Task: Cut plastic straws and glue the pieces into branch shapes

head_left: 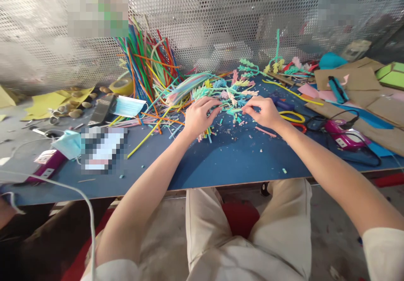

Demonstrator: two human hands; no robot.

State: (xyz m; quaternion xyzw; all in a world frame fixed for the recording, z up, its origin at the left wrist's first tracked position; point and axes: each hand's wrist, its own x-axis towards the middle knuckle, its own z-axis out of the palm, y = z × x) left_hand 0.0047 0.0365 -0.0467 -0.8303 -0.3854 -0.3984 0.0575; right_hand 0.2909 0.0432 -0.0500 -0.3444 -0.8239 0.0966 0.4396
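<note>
Over a pile of pastel leafy craft sprigs (233, 91), both my hands work close together near the middle of the blue table (233, 163). My left hand (200, 115) is on the left side of the pile, its thumb and fingers curled to a pinch. Across a small gap, my right hand (263, 110) pinches with thumb and forefinger at the pile's right edge. Mint-green strips lie between the fingertips, but what each hand grips is too small to make out. Short cut strip pieces (208, 133) are scattered below the hands.
Long coloured strips (148, 70) lean against the perforated metal screen (189, 11). Left are face masks (129, 106), yellow tape (121, 86) and a purple box (47, 165). Right are a yellow loop (293, 117), a corded magenta device (344, 136) and cardboard (347, 79). Someone sits at far left.
</note>
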